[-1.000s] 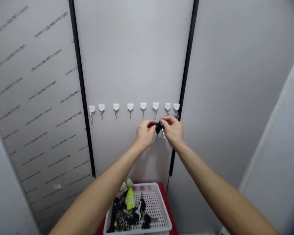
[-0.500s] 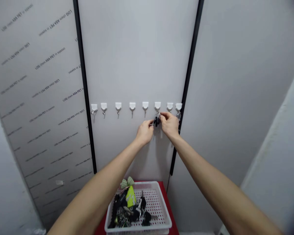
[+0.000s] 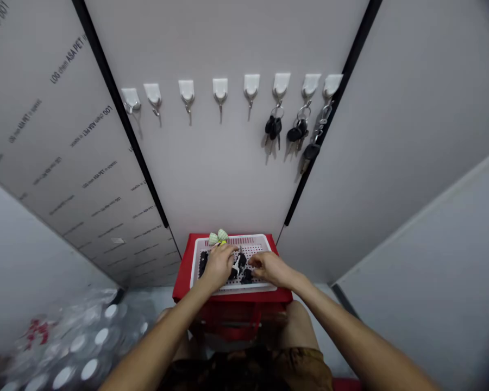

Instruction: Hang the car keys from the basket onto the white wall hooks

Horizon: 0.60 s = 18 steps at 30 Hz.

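Observation:
My left hand (image 3: pixel 220 266) is over the left part of a white plastic basket (image 3: pixel 274 277), its fingers stretched out above the keys and hiding some of them. Over the basket's right part is my right hand (image 3: pixel 271 268), fingers curved and apart, close to a black-headed key (image 3: pixel 246 276). More black keys (image 3: pixel 242 259) lie between the hands. A green checked bow (image 3: pixel 218 237) sits at the basket's back rim. Bunches of keys on rings (image 3: pixel 273 128), (image 3: pixel 298 132) hang from two wall hooks, and a chain with a black key (image 3: pixel 311 152) hangs at the far right.
Several white adhesive hooks (image 3: pixel 220 88) run in a row across the wall panel, between black strips (image 3: pixel 122 114). The basket stands on a red-covered surface (image 3: pixel 183 279). Wrapped bottles (image 3: pixel 78 343) are on the floor at the lower left.
Both hands have left the wall hook and come down to the basket. The key bunch they were handling now hangs on its hook. My view has tilted downward.

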Each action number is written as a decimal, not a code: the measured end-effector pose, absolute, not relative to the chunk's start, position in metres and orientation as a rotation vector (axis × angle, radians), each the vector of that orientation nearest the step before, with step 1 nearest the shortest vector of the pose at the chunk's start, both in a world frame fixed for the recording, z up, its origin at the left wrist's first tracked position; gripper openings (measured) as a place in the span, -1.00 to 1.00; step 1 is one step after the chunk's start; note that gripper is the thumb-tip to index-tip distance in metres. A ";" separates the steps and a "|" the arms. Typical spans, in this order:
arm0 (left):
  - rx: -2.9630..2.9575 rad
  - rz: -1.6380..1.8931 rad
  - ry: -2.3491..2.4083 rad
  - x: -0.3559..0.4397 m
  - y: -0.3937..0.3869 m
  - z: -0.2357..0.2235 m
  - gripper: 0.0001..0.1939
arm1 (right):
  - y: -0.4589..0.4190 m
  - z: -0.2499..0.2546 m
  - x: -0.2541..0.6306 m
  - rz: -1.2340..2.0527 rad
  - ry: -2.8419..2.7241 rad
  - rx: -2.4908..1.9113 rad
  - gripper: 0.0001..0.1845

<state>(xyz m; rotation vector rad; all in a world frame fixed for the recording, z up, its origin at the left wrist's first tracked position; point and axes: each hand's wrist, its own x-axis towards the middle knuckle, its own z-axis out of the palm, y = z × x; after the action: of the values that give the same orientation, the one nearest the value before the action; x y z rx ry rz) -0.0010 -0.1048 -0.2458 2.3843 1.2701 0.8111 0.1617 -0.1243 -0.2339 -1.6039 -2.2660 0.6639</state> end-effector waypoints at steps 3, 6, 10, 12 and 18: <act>2.483 0.722 1.260 -0.002 -0.106 -0.251 -0.76 | -0.121 -0.242 0.155 0.587 -2.429 -1.685 -0.76; 2.514 0.696 1.257 -0.002 -0.105 -0.252 -0.76 | -0.116 -0.245 0.151 0.537 -2.464 -1.739 -0.71; 2.519 0.661 1.246 -0.003 -0.104 -0.253 -0.77 | -0.111 -0.250 0.150 0.578 -2.510 -1.634 -0.64; 2.512 0.649 1.252 -0.002 -0.104 -0.253 -0.78 | -0.110 -0.252 0.150 0.600 -2.547 -1.559 -0.66; 2.481 0.622 1.243 -0.001 -0.106 -0.250 -0.77 | -0.109 -0.255 0.150 0.616 -2.450 -1.564 -0.82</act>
<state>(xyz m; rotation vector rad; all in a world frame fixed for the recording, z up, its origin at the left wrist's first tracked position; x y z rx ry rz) -0.0015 -0.1056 -0.2498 2.4813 1.2432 0.6223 0.1503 -0.1094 -0.2553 -1.5638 -2.4499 0.6161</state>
